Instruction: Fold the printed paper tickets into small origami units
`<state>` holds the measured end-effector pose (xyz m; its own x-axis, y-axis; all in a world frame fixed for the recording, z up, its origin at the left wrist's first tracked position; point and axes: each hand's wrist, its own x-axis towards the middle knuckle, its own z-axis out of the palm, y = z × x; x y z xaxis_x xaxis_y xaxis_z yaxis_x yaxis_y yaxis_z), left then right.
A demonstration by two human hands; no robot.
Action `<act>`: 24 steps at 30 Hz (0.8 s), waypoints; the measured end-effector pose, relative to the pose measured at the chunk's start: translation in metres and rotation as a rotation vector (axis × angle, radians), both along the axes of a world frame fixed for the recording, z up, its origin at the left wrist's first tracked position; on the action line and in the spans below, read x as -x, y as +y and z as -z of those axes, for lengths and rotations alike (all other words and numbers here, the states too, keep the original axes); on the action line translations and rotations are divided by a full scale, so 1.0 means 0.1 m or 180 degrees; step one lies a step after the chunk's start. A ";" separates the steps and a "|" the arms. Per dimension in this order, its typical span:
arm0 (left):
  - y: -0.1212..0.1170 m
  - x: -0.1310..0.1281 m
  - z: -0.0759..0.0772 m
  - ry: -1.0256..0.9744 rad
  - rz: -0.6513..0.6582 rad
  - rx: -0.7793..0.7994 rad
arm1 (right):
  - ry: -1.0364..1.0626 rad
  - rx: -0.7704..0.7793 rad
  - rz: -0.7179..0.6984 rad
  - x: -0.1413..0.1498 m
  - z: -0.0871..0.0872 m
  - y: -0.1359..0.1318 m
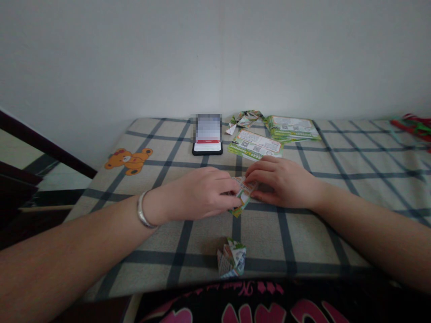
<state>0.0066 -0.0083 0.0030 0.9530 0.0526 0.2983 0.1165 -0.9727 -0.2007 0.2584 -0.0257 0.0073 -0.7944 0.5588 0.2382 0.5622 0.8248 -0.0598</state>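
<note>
Between my two hands lies a small piece of folded printed paper, green, white and orange, low over the checked tablecloth. My left hand, with a silver bangle at the wrist, has its fingers closed on the paper's left side. From the right, my right hand pinches the paper's other edge with bent fingers and thumb. The fingers hide part of the folds. Nearer to me stands a folded paper piece with pointed tips, close to the table's front edge.
Behind my hands lie a flat printed leaflet, a stack of leaflets and a cluster of folded paper pieces. A phone sits to their left. A bear cutout is at the left; red and green items lie far right.
</note>
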 end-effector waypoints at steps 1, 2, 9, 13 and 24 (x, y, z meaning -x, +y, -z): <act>0.01 0.00 0.01 -0.0006 -0.0005 -0.0016 | 0.0004 -0.0019 -0.0014 0.00 0.00 0.00; 0.02 0.01 0.01 -0.0026 -0.0005 -0.0036 | 0.0009 -0.0031 -0.0028 -0.01 0.00 0.00; 0.08 0.02 0.01 -0.0109 -0.0079 0.0087 | 0.0014 0.0016 -0.0132 -0.03 0.01 0.02; 0.08 0.02 0.01 -0.0074 -0.0089 0.0200 | -0.0011 -0.0005 -0.0124 -0.04 0.01 0.02; 0.06 -0.01 0.05 -0.0263 0.0111 0.0224 | -0.0449 -0.0771 -0.0434 -0.01 -0.02 -0.07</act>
<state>0.0079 -0.0021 -0.0022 0.9270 0.0433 0.3727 0.0955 -0.9878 -0.1228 0.2589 -0.0330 0.0091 -0.8928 0.3852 0.2335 0.4343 0.8739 0.2186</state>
